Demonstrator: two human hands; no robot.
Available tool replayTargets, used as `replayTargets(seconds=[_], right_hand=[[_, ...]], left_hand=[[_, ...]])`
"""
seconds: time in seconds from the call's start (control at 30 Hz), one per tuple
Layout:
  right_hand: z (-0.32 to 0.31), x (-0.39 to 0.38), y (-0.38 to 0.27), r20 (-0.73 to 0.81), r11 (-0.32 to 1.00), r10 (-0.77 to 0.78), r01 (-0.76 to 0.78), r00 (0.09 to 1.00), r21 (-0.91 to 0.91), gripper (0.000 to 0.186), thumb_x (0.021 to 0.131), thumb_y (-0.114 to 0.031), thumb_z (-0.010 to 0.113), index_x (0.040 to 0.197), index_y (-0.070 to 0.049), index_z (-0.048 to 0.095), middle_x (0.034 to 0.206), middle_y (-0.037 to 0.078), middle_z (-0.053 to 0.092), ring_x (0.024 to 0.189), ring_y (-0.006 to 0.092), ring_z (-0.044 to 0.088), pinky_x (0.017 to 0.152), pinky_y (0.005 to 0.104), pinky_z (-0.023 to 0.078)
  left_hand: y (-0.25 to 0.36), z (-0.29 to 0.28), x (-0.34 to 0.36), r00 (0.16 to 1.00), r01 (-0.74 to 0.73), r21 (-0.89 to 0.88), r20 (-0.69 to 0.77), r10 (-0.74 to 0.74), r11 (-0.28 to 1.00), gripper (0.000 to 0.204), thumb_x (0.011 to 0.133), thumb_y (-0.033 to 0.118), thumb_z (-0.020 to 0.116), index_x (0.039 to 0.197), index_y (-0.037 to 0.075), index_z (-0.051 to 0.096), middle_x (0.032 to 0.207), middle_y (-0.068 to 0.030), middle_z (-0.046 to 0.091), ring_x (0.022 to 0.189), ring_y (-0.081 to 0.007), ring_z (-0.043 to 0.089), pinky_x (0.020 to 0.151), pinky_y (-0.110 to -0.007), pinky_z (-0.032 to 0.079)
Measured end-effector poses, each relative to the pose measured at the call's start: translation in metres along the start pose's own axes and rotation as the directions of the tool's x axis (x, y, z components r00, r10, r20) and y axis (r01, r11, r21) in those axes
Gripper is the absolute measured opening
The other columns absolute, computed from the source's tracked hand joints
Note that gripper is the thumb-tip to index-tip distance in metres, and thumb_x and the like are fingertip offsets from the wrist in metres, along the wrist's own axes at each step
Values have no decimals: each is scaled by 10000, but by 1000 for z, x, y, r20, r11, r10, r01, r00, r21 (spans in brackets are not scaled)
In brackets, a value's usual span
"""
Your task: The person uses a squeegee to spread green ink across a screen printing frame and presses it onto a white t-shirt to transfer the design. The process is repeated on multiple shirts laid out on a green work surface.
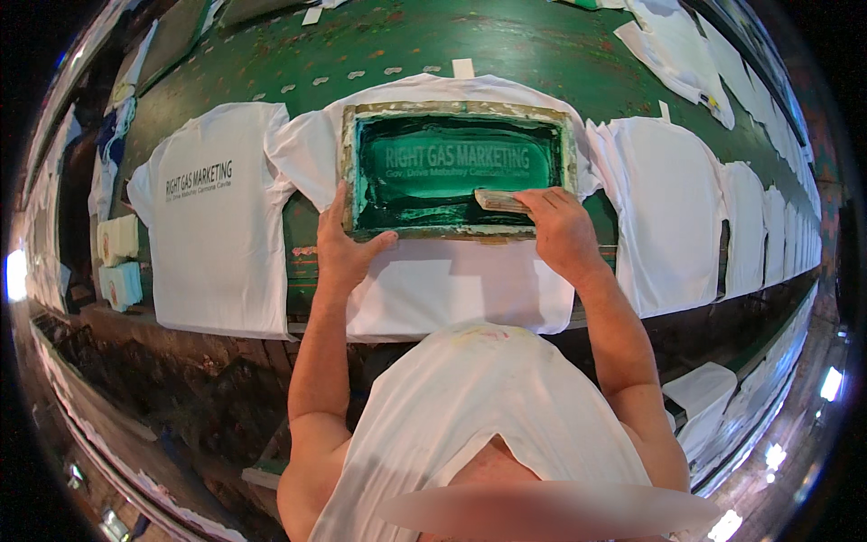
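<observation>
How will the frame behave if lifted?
The frame should stay stiff: it looks thick-sided and rectangular. It may be slippery inside, where wet-looking dark ink is smeared. If tilted, that ink might run, since it looks glossy and loose.

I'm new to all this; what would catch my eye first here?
First, the framed green screen over a white shirt mid-table, the left hand touching its lower left corner. Then the wooden-handled tool the right hand holds at the screen's lower right. Left of these lies a shirt with dark lettering.

Right fingers (542,204) on squeegee (499,200), framed screen (461,109) over shirt (411,289)
</observation>
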State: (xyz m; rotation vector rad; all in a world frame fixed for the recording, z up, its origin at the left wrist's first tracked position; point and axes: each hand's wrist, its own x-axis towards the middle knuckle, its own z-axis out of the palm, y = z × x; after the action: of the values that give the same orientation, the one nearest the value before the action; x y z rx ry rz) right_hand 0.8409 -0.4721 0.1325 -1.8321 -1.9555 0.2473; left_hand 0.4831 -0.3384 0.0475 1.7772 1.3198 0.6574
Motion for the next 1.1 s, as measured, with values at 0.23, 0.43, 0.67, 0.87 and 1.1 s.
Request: replayTargets(seconds=[0.23,0.43,0.67,0.87,1.1], right_hand=[[26,73,-30,72,983,-99,86,992,162,360,913,58,738,1257,-48,758,1091,147,797,1048,394,724,912,513,584],[64,148,-37,-9,988,-134,134,991,75,330,909,31,671,1205,-60,781,1103,154,816,1077,389,749,971,512,603],[76,153,-43,88,981,-189,185,978,48,452,898,52,663,1312,-88,782,1219,129,783,1130,378,721,997,513,583],[76,95,-69,89,965,-259,256,962,50,453,884,-5,690,1312,-114,790,1250,87,769,1116,345,723,974,493,588],[31,88,-28,198,973,-180,145,964,177,446,910,35,665,1330,-69,773,1171,137,818,1062,357,771,959,495,601]], left_hand=[[4,-2,-1,1000,-24,11,7,24,1000,1257,695,214,1093,1747,54,424,1408,-248,617,1322,-416,611,1171,-501,504],[9,-4,0,999,-34,30,-4,34,999,1283,675,247,1107,1746,43,430,1423,-226,627,1326,-396,626,1186,-483,499],[14,-5,2,999,22,17,31,-22,1000,1257,667,152,1084,1728,30,422,1401,-257,611,1307,-441,604,1158,-514,503],[14,-4,2,999,26,55,18,-27,998,1274,648,150,1092,1734,26,439,1396,-220,638,1316,-398,635,1164,-485,519],[16,-3,2,998,61,-1,19,-61,998,1264,661,110,1084,1745,57,435,1402,-231,602,1284,-398,631,1134,-480,532]])
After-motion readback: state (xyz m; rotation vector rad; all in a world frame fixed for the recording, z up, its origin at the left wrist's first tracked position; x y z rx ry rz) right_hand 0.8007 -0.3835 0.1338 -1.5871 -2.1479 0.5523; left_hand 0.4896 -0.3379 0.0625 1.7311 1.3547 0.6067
